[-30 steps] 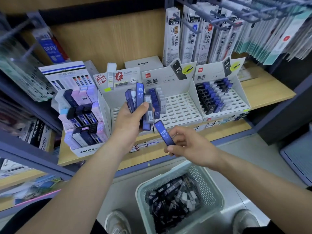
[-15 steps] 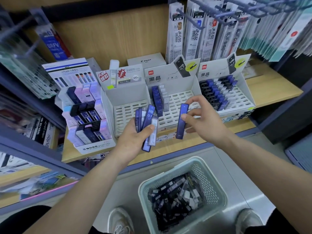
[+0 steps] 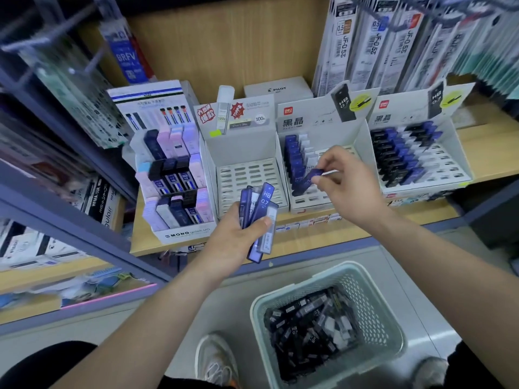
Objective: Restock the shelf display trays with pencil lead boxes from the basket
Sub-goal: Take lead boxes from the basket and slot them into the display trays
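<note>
Step in hand: slotting. Right hand (image 3: 346, 189) pinches one blue box (image 3: 307, 181) between thumb and fingertips; the box is tilted, its lower end at the front of the blue row in the middle tray (image 3: 362, 136). Left hand (image 3: 236, 234) grips a fan of boxes (image 3: 259, 211), thumb across them. Basket (image 3: 373, 313) on the floor holds many more. Next, as I judge it: stand the box upright in a free slot, release, then draw another from the fan.
</note>
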### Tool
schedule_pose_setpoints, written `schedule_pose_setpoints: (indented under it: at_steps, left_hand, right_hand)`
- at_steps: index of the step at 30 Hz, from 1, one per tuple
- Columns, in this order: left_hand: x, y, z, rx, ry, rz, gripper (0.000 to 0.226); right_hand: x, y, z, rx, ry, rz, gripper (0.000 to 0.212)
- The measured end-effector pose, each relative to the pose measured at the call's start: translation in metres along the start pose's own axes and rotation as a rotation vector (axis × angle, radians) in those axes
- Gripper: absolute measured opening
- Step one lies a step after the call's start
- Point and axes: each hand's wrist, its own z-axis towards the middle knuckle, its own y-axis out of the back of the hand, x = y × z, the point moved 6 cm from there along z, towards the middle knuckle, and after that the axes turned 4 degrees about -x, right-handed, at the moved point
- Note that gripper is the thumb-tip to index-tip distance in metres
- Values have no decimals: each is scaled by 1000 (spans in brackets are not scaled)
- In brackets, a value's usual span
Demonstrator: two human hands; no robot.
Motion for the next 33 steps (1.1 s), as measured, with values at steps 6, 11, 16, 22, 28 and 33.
schedule_pose_setpoints:
  at_steps: [6,11,16,22,28,33]
  left_hand:
    - [-2,1,-1,3,-10,-20,17]
    - [-6,-1,-4,9,-10,-52,28]
    - [-7,-5,-5,19,0,-80,32]
    - [-19,-17,-6,64,-68,-114,19]
    - [-22,-31,-4,82,-37,-174,18]
    - [-24,-40,-3,122,-14,-173,21]
  right_hand:
    - [6,-5,3,19,109,-136,14]
    - [6,-11,3,12,184,-221,10]
    - [14,-8,2,-48,265,-269,13]
    - [32,-32,-23,194,53,71,14]
    - [25,-29,-30,215,-70,261,9]
    - [21,-15,-31,137,-215,364,13]
